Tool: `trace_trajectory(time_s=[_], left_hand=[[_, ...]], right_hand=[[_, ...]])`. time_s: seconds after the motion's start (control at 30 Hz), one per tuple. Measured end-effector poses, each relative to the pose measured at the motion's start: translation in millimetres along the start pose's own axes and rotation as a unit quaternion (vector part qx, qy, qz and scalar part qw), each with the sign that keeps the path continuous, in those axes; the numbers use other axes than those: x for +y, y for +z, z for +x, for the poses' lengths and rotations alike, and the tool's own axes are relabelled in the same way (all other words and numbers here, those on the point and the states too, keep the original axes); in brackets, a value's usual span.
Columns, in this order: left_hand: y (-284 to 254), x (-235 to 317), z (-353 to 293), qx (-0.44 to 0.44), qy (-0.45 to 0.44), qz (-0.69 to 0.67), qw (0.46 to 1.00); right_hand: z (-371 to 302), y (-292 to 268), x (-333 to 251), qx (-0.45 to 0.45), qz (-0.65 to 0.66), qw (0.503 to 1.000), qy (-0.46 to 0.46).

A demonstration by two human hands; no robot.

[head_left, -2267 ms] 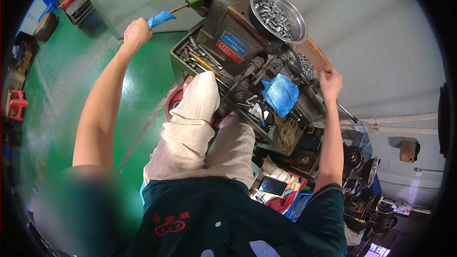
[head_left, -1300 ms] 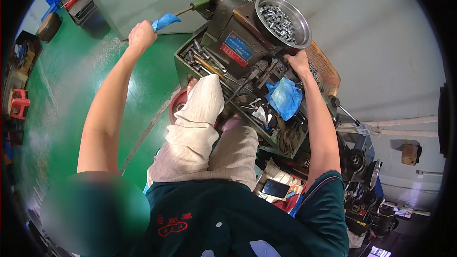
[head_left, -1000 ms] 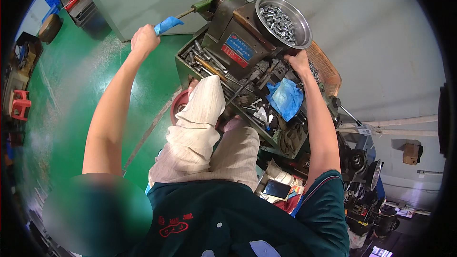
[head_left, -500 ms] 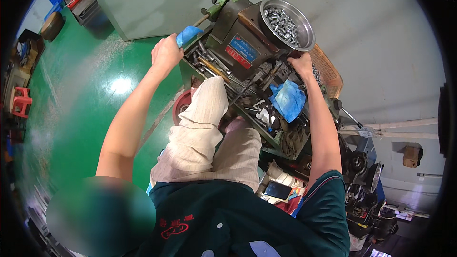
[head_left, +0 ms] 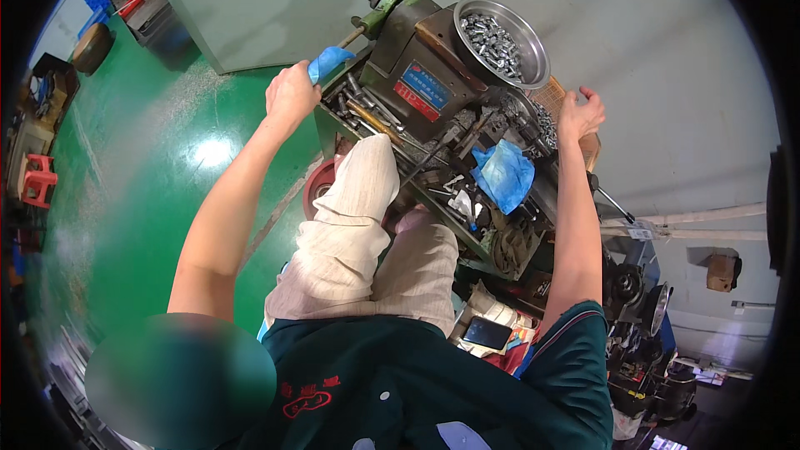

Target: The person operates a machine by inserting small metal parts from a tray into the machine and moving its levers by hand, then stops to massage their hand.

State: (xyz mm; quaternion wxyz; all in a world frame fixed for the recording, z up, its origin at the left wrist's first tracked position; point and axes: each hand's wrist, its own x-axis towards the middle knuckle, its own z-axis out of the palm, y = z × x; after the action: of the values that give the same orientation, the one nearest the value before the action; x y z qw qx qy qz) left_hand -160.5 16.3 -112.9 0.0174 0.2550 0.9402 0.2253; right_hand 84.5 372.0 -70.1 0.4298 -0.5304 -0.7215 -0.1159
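Bright light is glaring off the green floor (head_left: 212,152) in a white spot, while soft shadows are falling across the grey panel (head_left: 275,8) and wall (head_left: 667,75). A round blur is covering the lower left, and fisheye distortion is bending edges near the black rim.

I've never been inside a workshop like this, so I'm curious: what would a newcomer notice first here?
Probably the shiny bowl heaped with small metal parts, atop the machine at upper centre. Next, the bright blue sheet lying just right of the picture's middle. Then the hands: the left hand grips a blue-wrapped lever left of the machine, and the right hand is by the orange basket.
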Motion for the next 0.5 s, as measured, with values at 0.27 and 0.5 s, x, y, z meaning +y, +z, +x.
trace_trajectory(time_s=[0.27, 0.5], left_hand=[[-1, 1, -1, -0.004, -0.002, -0.003, 1.000], [1, -2, 0, 0.000, 0.002, -0.005, 1.000]], right_hand=[[7, -26, -66, -0.001, 0.273, 0.936, -0.221], [0, -33, -101, -0.240, 0.242, 0.907, -0.246]])
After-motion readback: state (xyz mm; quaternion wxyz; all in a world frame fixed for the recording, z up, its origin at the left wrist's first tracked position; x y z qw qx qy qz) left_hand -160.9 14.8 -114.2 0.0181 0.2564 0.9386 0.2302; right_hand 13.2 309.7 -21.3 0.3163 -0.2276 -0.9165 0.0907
